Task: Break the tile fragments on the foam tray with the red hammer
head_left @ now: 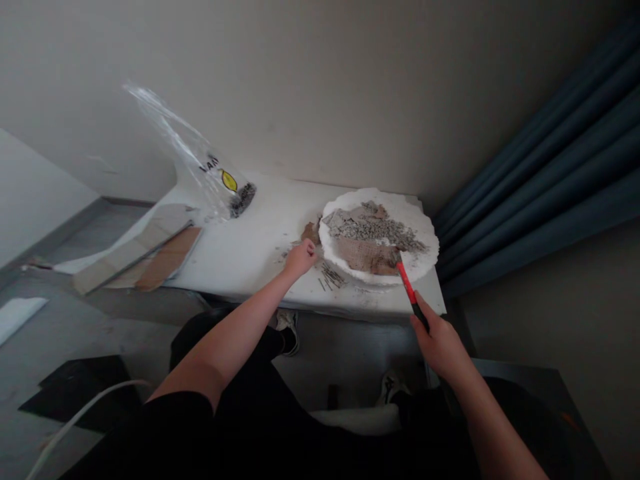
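My right hand (pixel 440 340) is wrapped round the black grip of a hammer (pixel 407 283) with a red shaft. The hammer's dark head rests at or just over a brown textured piece (pixel 367 255) on a round white dish (pixel 425 263) with a wavy rim; the head is hard to make out. Grey crumbly bits (pixel 377 227) cover the dish's middle. My left hand (pixel 301 257) is closed beside the dish's left edge, and anything in its fingers is hidden. Thin dark nail-like pieces (pixel 331 276) lie by it, and a brown scrap (pixel 311 232) lies behind it.
A low white table (pixel 250 247) stands against the wall. On its left are a clear plastic bag (pixel 220 180) with dark contents and cardboard pieces (pixel 167 260). Blue curtains (pixel 550 160) hang at the right. A dark flat object (pixel 85 387) lies on the floor.
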{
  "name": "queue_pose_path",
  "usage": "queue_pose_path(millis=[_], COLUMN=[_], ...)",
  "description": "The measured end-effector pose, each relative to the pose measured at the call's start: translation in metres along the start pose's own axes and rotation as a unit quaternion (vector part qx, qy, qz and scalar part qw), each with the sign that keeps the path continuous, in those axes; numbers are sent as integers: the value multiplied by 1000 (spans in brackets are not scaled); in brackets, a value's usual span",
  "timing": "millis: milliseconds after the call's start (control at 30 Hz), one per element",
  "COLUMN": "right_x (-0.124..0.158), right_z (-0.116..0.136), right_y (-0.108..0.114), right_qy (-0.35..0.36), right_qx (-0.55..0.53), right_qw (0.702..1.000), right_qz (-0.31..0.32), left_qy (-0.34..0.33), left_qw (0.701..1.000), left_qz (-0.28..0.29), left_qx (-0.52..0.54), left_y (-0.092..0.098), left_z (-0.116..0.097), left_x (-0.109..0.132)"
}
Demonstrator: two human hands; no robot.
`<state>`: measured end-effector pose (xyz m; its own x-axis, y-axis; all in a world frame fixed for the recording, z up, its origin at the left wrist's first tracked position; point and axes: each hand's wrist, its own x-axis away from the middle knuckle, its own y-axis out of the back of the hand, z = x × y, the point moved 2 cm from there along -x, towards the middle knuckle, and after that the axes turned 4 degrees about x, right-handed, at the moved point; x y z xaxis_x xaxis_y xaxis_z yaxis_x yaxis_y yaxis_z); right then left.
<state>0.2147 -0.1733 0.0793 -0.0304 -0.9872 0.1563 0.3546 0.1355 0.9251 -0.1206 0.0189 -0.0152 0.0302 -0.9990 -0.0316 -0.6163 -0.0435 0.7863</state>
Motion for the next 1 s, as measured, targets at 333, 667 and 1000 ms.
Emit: queue_pose_path(millis=[333,667,1000], right_x=[1,2,3], right_z=[2,1,1], right_y=[0,0,-1], right_qy=[6,17,16], right_qx=[5,-4,-10], right_qw=[1000,1000,1000], right_qz=[4,2,2], left_qy=[-75,-115,-126], left_qw=[982,976,975], left_qz=[-93,-67,-51], left_qx=[149,171,173], left_y=[5,-2,-6], left_z=[-46,-87,-89], left_x=[-2,-2,-2])
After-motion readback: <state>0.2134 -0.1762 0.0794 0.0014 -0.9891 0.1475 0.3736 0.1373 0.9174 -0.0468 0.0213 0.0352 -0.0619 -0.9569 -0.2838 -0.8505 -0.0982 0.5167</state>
